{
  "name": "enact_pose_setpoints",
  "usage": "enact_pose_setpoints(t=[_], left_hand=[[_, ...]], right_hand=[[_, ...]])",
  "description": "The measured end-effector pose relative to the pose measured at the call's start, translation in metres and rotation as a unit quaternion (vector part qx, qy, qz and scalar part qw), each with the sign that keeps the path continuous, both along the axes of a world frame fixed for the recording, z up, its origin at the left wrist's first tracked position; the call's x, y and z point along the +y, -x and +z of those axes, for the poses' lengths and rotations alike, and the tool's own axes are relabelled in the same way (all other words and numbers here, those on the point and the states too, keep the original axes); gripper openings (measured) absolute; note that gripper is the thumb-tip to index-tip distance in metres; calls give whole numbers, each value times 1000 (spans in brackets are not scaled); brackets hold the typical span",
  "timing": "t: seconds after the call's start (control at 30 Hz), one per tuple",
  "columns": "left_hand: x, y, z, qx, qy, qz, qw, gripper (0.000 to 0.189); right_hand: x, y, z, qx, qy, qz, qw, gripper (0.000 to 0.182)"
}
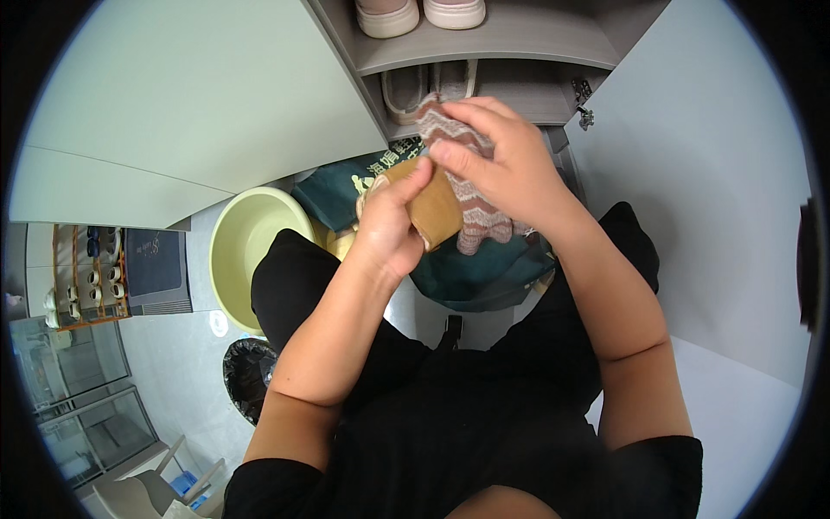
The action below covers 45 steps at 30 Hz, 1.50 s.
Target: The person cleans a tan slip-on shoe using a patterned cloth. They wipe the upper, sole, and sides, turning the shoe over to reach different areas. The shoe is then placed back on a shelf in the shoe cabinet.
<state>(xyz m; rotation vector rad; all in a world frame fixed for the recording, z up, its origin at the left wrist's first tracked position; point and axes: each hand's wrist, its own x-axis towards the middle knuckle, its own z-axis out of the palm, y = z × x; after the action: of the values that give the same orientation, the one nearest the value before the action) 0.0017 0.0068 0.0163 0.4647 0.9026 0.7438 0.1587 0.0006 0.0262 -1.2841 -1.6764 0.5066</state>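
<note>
My left hand [389, 230] grips a tan suede-like item [438, 204], perhaps a shoe or slipper, with the thumb laid across its top. Pale lining shows along its edge. Just right of it, my right hand [502, 149] holds a knitted piece with pink-brown and cream zigzag bands [476, 207] between thumb and fingers. Finger-like ends at its bottom suggest a glove. The two held things touch or overlap in this view. Beneath both hands lies a dark green bag [483, 276] bearing writing, partly hidden by them.
Ahead is an open shoe cabinet, with pale shoes [454, 13] on an upper shelf [493, 52] and slippers [405, 91] below. Its door [707, 194] stands open at right. A yellow-green basin [224, 259], a lined bin [243, 383] and a shoe rack [97, 279] are at left.
</note>
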Motion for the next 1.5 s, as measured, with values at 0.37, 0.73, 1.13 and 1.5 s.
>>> enact_pose_setpoints(t=[0.37, 0.73, 1.13, 1.5], left_hand=[[4, 3, 11, -154, 64, 36, 985, 39], [5, 19, 7, -130, -64, 8, 989, 35], [-2, 18, 11, -60, -150, -16, 987, 33], [-12, 14, 6, 48, -276, -90, 956, 39]], right_hand=[[-10, -17, 9, -156, 51, 184, 969, 96], [-3, -6, 2, -98, -97, 120, 983, 50], [0, -3, 10, -76, -116, 42, 989, 42], [2, 2, -1, 0, -92, -99, 991, 35]])
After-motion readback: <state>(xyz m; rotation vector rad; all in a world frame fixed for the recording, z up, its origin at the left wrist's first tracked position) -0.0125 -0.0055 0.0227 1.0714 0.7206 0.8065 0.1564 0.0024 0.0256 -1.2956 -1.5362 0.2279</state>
